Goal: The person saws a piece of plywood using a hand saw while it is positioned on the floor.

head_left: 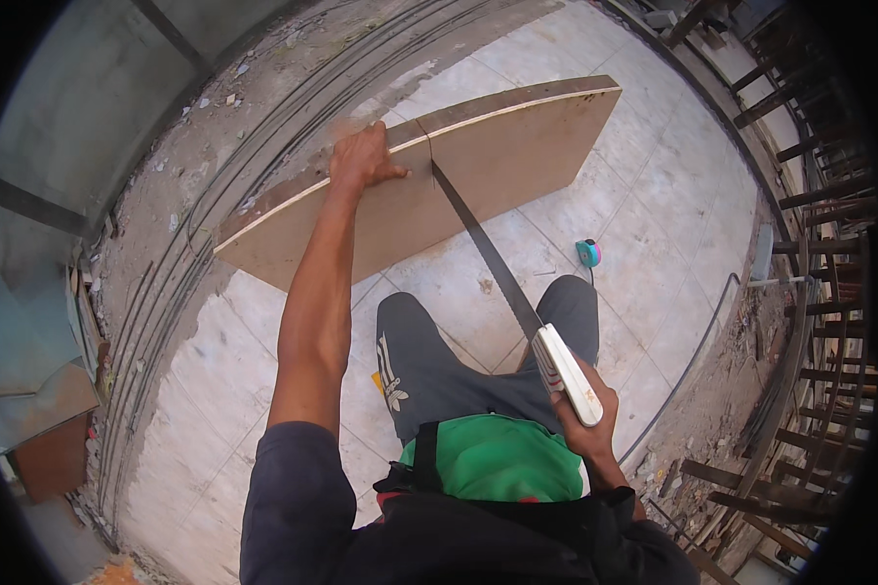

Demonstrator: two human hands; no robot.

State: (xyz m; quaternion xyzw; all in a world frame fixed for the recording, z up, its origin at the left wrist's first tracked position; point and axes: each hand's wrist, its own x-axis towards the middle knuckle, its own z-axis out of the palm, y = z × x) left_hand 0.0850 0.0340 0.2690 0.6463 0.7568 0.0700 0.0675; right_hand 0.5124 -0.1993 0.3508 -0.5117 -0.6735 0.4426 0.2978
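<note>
A long board-faced wooden panel point(517, 151) stands on its edge in front of my knees, its brown top edge facing up. My left hand point(363, 159) grips that top edge left of a dark cut line, thumb on the near face. In my right hand point(595, 414) is the white handle of a handsaw point(493, 255), held low by my right knee. Its dark blade slants up and away to the left, the tip meeting the panel at the cut. How deep the cut runs I cannot tell.
A teal tape measure point(587, 253) lies on the pale tiled floor point(673, 224) right of the panel. Long thin rods point(151, 390) run along the left side. Sheet scraps point(34, 341) lean at far left. A wooden slatted stack point(829, 331) lines the right.
</note>
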